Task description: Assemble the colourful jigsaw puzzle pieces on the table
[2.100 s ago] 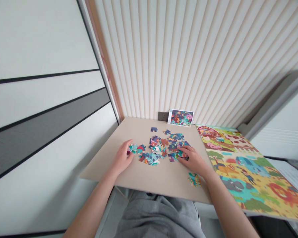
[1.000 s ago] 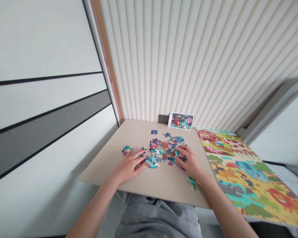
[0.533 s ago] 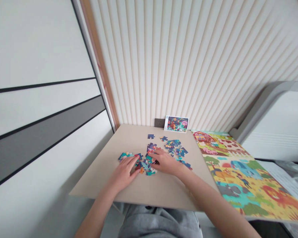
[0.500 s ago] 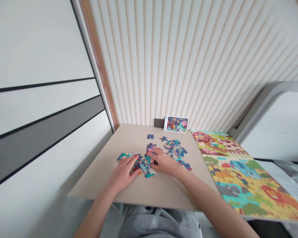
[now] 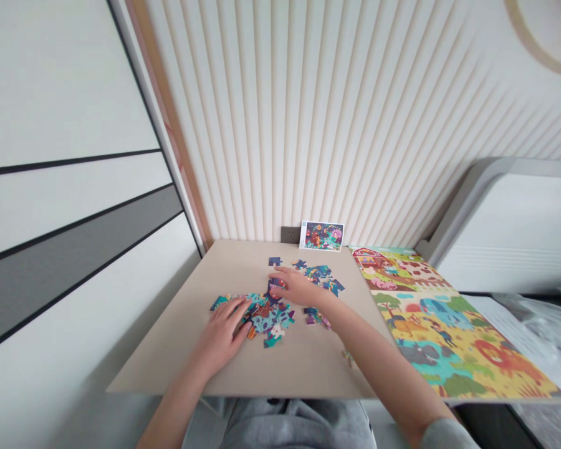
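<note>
Jigsaw pieces lie half-hidden under spread left hand and right hand (pinching unclear).

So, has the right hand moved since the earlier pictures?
Yes. The right hand has moved left: earlier it was right of the picture card, now it is left of the card.

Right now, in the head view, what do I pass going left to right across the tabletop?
Left hand → heap of jigsaw pieces → small cluster of jigsaw pieces → illustrated animal mat
</note>
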